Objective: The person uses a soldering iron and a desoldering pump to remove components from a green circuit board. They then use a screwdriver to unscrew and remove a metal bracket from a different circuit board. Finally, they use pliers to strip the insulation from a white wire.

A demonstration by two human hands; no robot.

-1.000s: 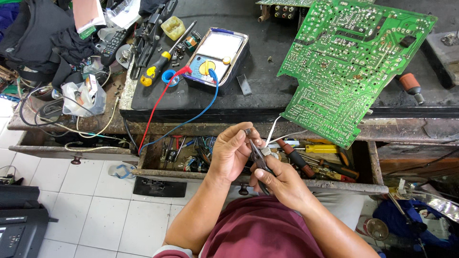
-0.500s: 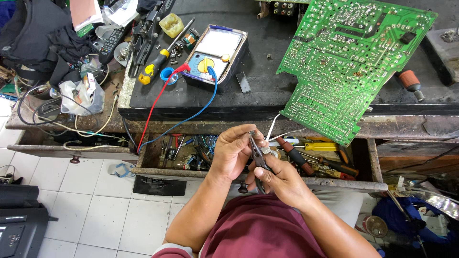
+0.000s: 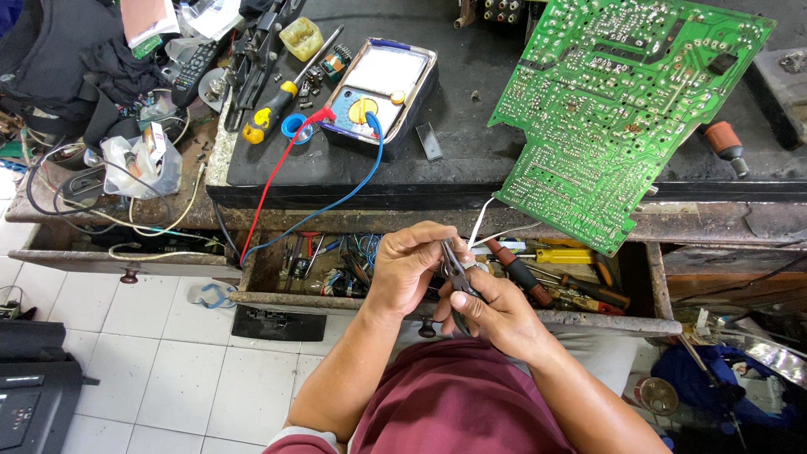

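Right-hand grip (image 3: pixel 496 315) around pliers (image 3: pixel 455 267)

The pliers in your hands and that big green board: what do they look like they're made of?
The pliers, held by both the left hand and right hand, look like dull grey metal, probably steel; the handles are hidden. The green board looks like rigid laminate with a glossy green coating, dotted with shiny silver solder points.

Bright, even daylight throughout; shadows soft and shallow. Focus sharp at centre. Mild wide-angle bending at the edges. No notable glare or blur.
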